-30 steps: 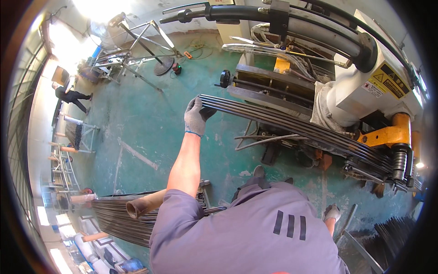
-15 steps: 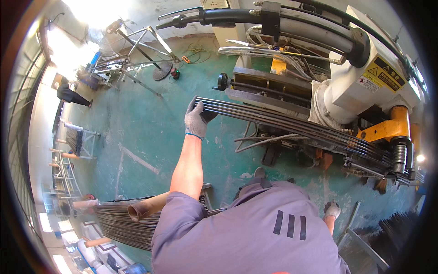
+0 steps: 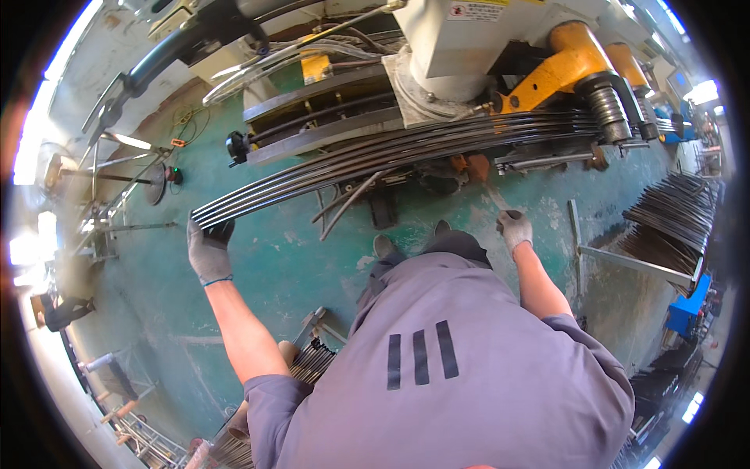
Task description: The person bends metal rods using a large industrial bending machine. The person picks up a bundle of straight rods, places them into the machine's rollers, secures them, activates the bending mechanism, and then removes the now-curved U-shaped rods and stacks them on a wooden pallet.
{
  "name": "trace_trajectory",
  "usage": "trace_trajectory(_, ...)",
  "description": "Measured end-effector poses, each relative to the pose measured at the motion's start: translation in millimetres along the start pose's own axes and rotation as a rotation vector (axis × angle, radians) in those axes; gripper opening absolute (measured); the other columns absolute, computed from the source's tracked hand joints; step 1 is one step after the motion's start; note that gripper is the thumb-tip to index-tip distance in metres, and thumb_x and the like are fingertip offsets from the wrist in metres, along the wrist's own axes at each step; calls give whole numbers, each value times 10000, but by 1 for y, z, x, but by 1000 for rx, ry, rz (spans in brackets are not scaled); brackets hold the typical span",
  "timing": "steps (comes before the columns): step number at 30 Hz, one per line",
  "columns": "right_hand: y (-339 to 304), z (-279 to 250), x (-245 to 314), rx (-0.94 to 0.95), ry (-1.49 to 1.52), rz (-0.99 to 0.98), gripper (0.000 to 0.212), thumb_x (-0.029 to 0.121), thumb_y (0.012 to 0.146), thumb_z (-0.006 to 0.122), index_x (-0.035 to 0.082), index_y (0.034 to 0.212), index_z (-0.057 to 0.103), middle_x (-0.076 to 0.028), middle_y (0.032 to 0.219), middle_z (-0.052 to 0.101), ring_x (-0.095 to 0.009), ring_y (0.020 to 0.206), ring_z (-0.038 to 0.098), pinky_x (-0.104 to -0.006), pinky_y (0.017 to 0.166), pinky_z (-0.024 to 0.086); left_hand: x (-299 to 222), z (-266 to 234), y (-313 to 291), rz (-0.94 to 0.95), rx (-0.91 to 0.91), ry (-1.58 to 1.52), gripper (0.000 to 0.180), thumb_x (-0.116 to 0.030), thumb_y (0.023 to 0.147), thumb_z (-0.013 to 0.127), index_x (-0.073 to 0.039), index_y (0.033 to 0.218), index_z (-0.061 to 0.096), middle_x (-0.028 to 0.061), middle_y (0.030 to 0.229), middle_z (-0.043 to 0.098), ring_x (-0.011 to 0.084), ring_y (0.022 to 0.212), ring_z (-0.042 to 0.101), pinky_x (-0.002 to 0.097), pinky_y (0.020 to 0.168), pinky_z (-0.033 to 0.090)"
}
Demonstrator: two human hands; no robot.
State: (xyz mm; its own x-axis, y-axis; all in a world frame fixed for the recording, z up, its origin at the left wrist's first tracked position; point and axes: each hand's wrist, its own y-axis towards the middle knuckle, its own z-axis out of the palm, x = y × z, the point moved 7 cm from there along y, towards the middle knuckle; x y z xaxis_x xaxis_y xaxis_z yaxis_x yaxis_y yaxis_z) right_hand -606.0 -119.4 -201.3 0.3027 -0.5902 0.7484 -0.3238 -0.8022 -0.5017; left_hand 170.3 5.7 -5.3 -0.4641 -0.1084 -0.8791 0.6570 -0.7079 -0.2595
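- Head view, left: our gloved left hand (image 3: 209, 250) pinches the left ends of the dark rods (image 3: 344, 166) in its fingers; a loosened pinch could let single rods slip out of line.
- Middle: the rods stretch along the front of the machine (image 3: 453, 39); if we let them dip, they might snag the bent tube (image 3: 350, 205).
- Right of middle: our right hand (image 3: 516, 229) is off the rods, fingers curled, how tightly we cannot tell; one-handed support could let the bundle twist.
- Farther right: misaligned rods could jam beside the ribbed cylinder (image 3: 609, 109).
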Motion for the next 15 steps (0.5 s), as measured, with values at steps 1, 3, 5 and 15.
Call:
trace_trajectory(1,2,0,5,26,-49,-31,272,229,982,682,-33,1043,715,-65,818,704,-146,658,631,-306,624,499,2,2,3,-9,-2,-54,472,-410,1099,484,-62,1409,555,174,1371,622,391,1232,615,587,1037,512)
trace_trajectory(3,9,-6,7,61,-117,-45,267,214,971,679,-42,1029,722,-63,811,706,-144,661,630,-308,637,499,4,-4,8,-13,-82,-173,562,-464,1106,434,-4,1409,544,196,1414,588,404,1292,559,580,1121,448)
trace_trajectory(5,18,-15,-6,74,-155,-1,248,196,959,676,-43,992,727,-57,793,702,-143,660,628,-309,636,495,8,-8,3,-18,-220,-305,613,-486,1101,423,4,1463,495,210,1462,561,410,1362,503,587,1163,415)
trace_trajectory(15,104,-113,-103,132,-271,365,256,259,953,699,8,967,745,-73,760,716,-175,622,644,-356,598,502,249,43,-66,-372,-326,-403,546,-448,1096,451,-12,1423,481,184,1503,505,413,1402,475,595,1192,392)
